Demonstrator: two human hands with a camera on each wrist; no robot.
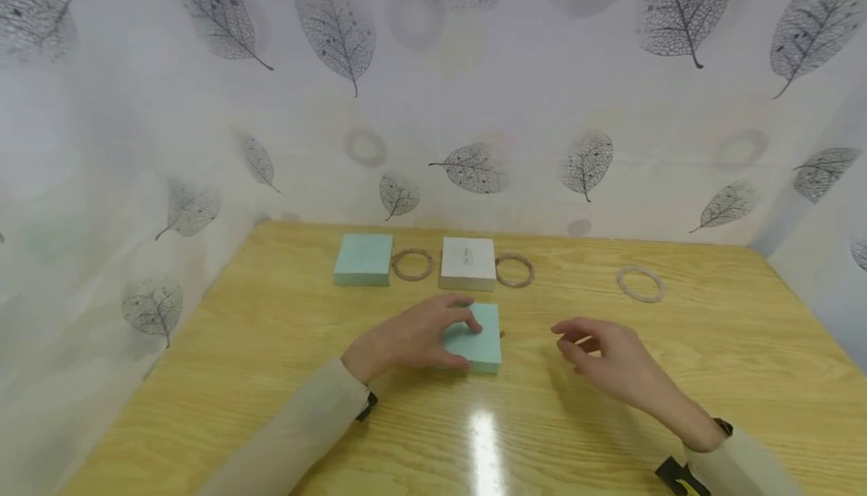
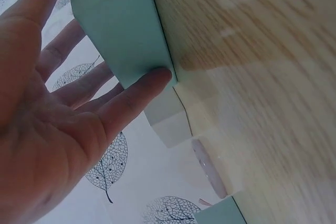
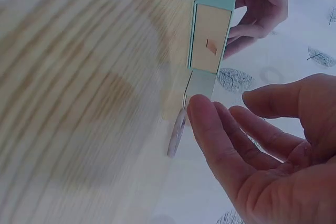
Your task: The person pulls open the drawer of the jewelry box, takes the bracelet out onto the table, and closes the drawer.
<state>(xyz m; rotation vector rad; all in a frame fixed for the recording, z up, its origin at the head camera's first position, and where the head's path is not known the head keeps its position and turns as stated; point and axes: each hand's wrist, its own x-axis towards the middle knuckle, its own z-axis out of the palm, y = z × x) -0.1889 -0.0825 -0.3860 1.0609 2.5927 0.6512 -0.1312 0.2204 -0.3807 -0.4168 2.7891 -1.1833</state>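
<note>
A mint-green drawer box [image 1: 482,349] lies on the wooden table near its middle. My left hand [image 1: 416,336] grips it from the left, thumb on the near side and fingers over the top and far side. In the right wrist view, the box's drawer front [image 3: 211,38] is beige with a small brown pull tab [image 3: 211,46], and the drawer sits inside the sleeve. My right hand [image 1: 609,360] hovers to the right of the box, apart from it, fingers loosely bent and holding nothing. A pale bangle [image 1: 640,284] lies beyond the right hand.
Along the back stand another mint-green box [image 1: 363,259] and a white box [image 1: 467,263] with small print. A pinkish-brown bangle [image 1: 412,264] lies between them; a similar bangle [image 1: 515,270] touches or nearly touches the white box's right side. Leaf-patterned cloth [image 1: 433,120] hangs behind the table.
</note>
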